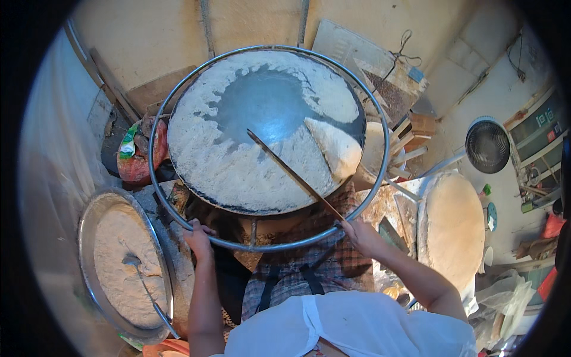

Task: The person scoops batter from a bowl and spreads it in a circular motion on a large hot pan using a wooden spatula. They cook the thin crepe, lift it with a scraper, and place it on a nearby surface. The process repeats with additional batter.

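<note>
A large round griddle (pixel 262 83) lies in front of me, coated with a thin, pale, patchy layer of batter (pixel 238 178). Its shiny dark middle is bare. On the right of the griddle, one wedge of the layer is folded into a smooth flap (pixel 336 149). My right hand (pixel 361 238) is closed around the near end of a long thin wooden stick (pixel 294 177), which slants across the batter with its tip by the bare middle. My left hand (pixel 199 239) grips the tubular metal ring (pixel 291 244) that surrounds the griddle.
At the left stands a wide metal basin (pixel 85 256) of pale batter with a ladle (pixel 146 285) in it. Beyond it sits a red bag (pixel 135 169). To the right are a stack of round flatbreads (pixel 455 223), a round black fan (pixel 488 144) and firewood (pixel 409 156).
</note>
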`<control>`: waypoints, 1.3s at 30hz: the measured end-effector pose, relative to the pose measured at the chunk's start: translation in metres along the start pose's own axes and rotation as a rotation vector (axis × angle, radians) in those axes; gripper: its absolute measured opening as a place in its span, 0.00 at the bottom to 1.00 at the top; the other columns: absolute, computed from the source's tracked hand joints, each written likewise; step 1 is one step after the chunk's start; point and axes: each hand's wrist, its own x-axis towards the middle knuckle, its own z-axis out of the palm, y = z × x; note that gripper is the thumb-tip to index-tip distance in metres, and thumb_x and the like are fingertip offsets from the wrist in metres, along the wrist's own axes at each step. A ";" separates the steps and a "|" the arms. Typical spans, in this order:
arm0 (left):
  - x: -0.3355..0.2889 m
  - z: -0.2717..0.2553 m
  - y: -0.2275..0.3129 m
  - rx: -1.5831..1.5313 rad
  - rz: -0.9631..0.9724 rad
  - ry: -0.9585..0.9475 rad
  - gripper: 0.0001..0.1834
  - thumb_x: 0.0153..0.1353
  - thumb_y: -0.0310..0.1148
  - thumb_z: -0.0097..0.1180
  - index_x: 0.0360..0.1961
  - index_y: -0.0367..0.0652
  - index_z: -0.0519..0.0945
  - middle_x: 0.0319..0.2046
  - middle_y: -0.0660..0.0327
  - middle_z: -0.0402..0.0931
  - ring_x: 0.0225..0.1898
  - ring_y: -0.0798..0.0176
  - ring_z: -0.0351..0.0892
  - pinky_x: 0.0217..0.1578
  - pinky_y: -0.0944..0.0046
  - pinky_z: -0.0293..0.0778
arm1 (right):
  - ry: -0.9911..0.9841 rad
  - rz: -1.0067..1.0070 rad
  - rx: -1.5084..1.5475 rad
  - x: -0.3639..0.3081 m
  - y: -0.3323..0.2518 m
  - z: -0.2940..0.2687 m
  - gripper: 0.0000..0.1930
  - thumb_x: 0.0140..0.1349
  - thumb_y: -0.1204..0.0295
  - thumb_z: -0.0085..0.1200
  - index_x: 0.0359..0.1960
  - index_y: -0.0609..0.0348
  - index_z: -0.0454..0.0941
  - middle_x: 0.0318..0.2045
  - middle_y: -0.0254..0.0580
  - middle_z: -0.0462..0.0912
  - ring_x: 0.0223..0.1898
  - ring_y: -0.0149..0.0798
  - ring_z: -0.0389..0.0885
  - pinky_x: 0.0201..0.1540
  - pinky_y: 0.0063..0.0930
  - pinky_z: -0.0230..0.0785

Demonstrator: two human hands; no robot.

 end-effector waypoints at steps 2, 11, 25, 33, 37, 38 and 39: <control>0.020 -0.008 -0.001 0.055 0.141 -0.069 0.13 0.66 0.37 0.49 0.39 0.37 0.65 0.13 0.59 0.67 0.11 0.62 0.69 0.13 0.62 0.69 | -0.130 0.152 -0.166 -0.005 0.042 -0.024 0.15 0.68 0.65 0.39 0.37 0.67 0.71 0.31 0.63 0.77 0.30 0.63 0.77 0.33 0.51 0.71; 0.087 -0.088 -0.044 0.237 0.090 0.073 0.30 0.69 0.53 0.41 0.39 0.30 0.77 0.31 0.52 0.79 0.31 0.59 0.80 0.25 0.61 0.76 | -0.018 -0.134 -0.033 -0.009 0.022 0.013 0.14 0.69 0.65 0.36 0.45 0.58 0.72 0.25 0.59 0.78 0.30 0.57 0.80 0.34 0.49 0.73; 0.077 -0.027 0.006 0.085 -0.024 -0.105 0.24 0.66 0.53 0.47 0.38 0.38 0.69 0.10 0.61 0.64 0.10 0.64 0.65 0.10 0.64 0.63 | -0.317 0.425 0.074 0.035 0.055 -0.065 0.18 0.69 0.60 0.36 0.36 0.63 0.74 0.27 0.61 0.78 0.34 0.61 0.78 0.37 0.51 0.70; 0.099 -0.018 0.033 0.137 -0.006 -0.004 0.25 0.66 0.55 0.43 0.29 0.42 0.70 0.14 0.62 0.66 0.09 0.66 0.63 0.10 0.67 0.60 | -0.429 0.072 0.077 0.016 0.024 -0.051 0.13 0.67 0.66 0.36 0.42 0.62 0.70 0.28 0.57 0.80 0.32 0.58 0.80 0.36 0.50 0.72; 0.087 -0.014 0.038 0.130 0.002 0.005 0.23 0.66 0.52 0.45 0.27 0.41 0.70 0.11 0.65 0.63 0.09 0.68 0.61 0.09 0.68 0.58 | -0.373 0.262 -0.031 0.042 0.066 -0.046 0.16 0.66 0.64 0.38 0.48 0.60 0.70 0.26 0.56 0.79 0.31 0.59 0.80 0.34 0.49 0.71; 0.102 -0.021 0.038 0.137 0.000 -0.020 0.23 0.66 0.52 0.46 0.26 0.42 0.70 0.11 0.66 0.62 0.08 0.68 0.60 0.09 0.68 0.57 | -0.256 0.111 -0.016 0.063 0.052 -0.034 0.15 0.65 0.65 0.39 0.47 0.61 0.70 0.24 0.56 0.78 0.30 0.60 0.79 0.33 0.48 0.71; 0.115 -0.022 0.033 0.143 -0.009 -0.051 0.23 0.66 0.52 0.47 0.25 0.43 0.70 0.10 0.66 0.62 0.08 0.68 0.59 0.09 0.68 0.57 | -0.250 -0.001 -0.088 0.087 0.036 -0.031 0.14 0.65 0.68 0.40 0.47 0.63 0.70 0.21 0.57 0.76 0.29 0.60 0.78 0.31 0.49 0.69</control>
